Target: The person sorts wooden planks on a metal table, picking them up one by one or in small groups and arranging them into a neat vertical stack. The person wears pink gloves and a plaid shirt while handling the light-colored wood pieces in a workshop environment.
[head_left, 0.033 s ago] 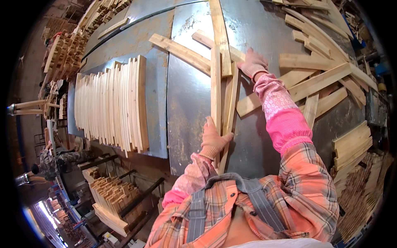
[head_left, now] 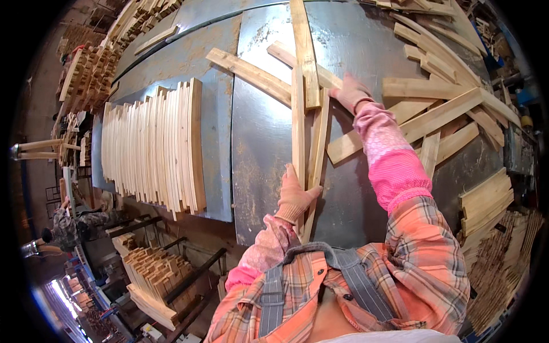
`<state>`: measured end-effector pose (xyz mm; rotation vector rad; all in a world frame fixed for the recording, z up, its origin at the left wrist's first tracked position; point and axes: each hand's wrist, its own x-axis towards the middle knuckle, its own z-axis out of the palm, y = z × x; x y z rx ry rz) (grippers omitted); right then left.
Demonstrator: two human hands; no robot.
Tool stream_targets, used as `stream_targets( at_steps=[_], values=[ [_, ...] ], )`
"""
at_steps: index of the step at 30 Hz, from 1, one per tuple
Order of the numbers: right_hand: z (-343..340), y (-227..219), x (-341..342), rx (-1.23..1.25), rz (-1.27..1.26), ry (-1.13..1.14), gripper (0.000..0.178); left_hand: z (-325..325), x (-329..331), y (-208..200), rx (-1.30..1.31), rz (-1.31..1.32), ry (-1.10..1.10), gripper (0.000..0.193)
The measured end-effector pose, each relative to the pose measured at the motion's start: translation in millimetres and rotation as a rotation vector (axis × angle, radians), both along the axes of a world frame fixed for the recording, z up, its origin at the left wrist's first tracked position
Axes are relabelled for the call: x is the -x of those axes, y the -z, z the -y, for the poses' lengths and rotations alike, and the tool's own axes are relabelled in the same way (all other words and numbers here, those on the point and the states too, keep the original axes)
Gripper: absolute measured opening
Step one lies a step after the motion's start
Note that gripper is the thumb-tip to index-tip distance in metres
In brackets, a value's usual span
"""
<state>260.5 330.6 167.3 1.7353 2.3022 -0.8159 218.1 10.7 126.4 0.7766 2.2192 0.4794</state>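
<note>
My left hand (head_left: 296, 197), in a knitted glove, is closed around the near part of a long pale wooden slat (head_left: 298, 126), thumb to the right and fingers to the left. A second slat (head_left: 318, 154) runs beside it and passes under the thumb. My right hand (head_left: 351, 94), gloved too, grips the right end of a slanting slat (head_left: 283, 55); its fingertips are partly hidden. Another slat (head_left: 305, 46) reaches away to the far edge, over the slanting one. To the left lies a further slanting slat (head_left: 249, 74).
A row of upright-set slats (head_left: 154, 146) stands on the left of the metal table (head_left: 263, 154). On the right is a loose heap of slats (head_left: 440, 120). Stacked wood (head_left: 157, 271) sits on a rack at lower left, and a person (head_left: 80, 223) is beyond.
My right hand has shifted very slightly, its fingers a little nearer me. My left hand and the slats stay almost where they were.
</note>
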Motion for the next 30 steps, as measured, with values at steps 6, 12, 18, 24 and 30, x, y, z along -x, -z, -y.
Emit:
stream_targets(
  at_steps=[6,12,18,24,30],
  values=[
    [22,54,-41,0.014,-0.158,-0.130,0.058,27,30,6,-0.433,0.802,-0.482,0.055],
    [92,28,-90,0.351,-0.588,0.269,0.036,42,81,-9,-0.450,0.623,-0.575,0.050],
    [153,25,-114,0.099,-0.647,0.611,0.029,34,137,18,-0.579,0.452,-0.621,0.041],
    [216,5,-136,-0.086,-0.558,0.289,0.034,11,154,9,-0.624,0.623,-0.604,0.038],
    [270,3,-84,0.060,-0.409,0.453,0.037,39,126,23,-0.566,0.691,-0.572,0.033]
  ],
)
